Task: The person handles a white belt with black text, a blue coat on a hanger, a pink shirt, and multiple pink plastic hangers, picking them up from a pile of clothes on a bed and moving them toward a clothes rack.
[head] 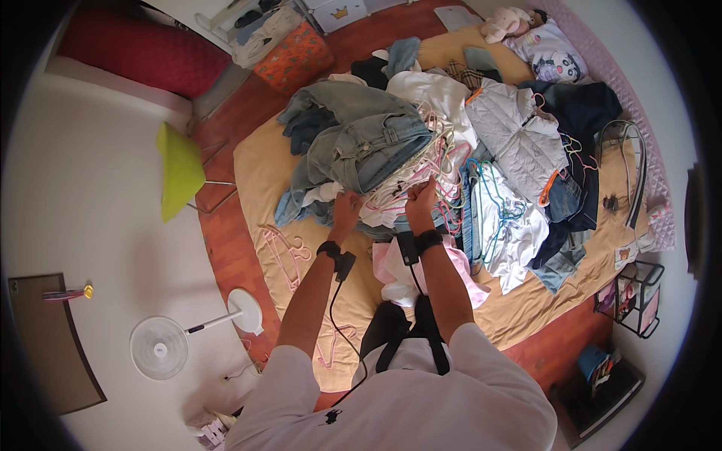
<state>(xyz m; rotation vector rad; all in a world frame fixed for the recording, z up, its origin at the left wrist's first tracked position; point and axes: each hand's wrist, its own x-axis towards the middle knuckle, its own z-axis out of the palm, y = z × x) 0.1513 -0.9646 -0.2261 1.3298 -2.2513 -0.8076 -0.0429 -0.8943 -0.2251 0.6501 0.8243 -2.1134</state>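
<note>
Both my hands are over a heap of clothes on a bed with a tan sheet [254,169]. My left hand [348,206] is at the lower edge of grey denim jeans [361,141], beside pale cloth; what its fingers hold is unclear. My right hand [423,196] has its fingers curled at a tangle of pink, white and green plastic hangers [443,163]; whether it grips one cannot be told. Below the hands lies a pink and white garment [389,265]. Right of them are blue hangers [496,194] on a white garment [507,237] and a light grey puffer vest [516,129].
Pink hangers [287,253] lie on the sheet at the left. Beside the bed stand a lime-green chair [183,172], a white standing fan [159,348] and an orange patterned bin [296,56]. A black wire rack [632,299] stands at the right. A black cable runs from my left wrist.
</note>
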